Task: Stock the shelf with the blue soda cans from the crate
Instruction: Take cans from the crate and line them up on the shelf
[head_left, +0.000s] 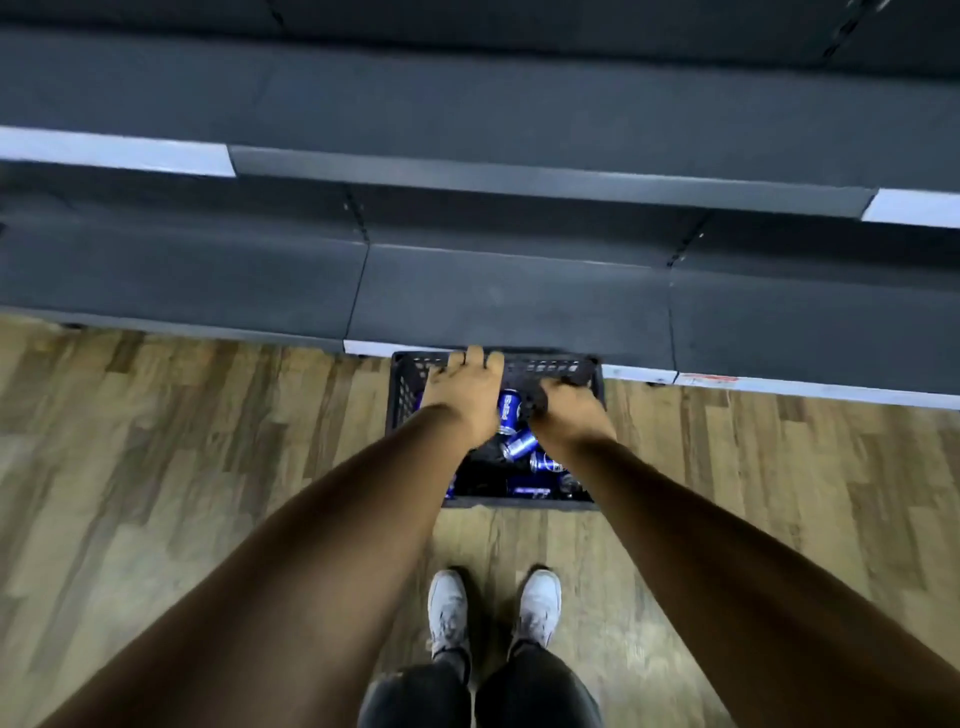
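A wood-plank floor (156, 467) in mixed brown and tan tones is seen across the lower part of the view. Two pale grey sneakers (448, 613) are planted side by side on it, toes pointed away from the camera, with a narrow strip of floor visible between them. Dark trouser legs (415, 701) are seen directly above the sneakers at the bottom edge. White price-strip segments (114, 150) are noted along dark front edges at upper left and right; no print is legible.
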